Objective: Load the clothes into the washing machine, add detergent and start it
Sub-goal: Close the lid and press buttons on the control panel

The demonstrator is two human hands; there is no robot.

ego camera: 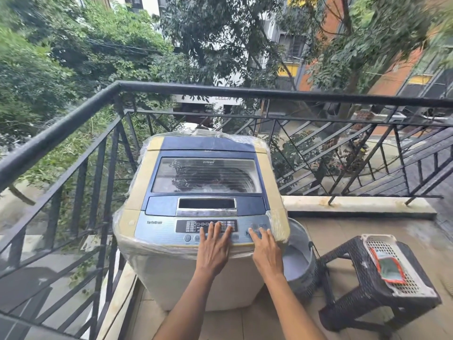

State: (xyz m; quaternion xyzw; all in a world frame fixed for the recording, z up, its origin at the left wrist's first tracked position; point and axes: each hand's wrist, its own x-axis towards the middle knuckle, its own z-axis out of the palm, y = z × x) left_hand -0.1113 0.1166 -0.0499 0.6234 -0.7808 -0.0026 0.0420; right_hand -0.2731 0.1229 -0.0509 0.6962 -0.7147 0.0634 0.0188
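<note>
Both hands flat, fingers straight, holding nothing: left hand (215, 244) on the control panel (206, 227), right hand (263, 246) nearer the right-side buttons (255, 228).

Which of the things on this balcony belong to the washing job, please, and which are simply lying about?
Part of the job:
washing machine, lid shut
control panel
left hand and right hand, fingers straight on the panel

Lying about:
grey bucket beside the machine
dark wicker stool
white basket on the stool
phone in an orange case on the basket
</note>
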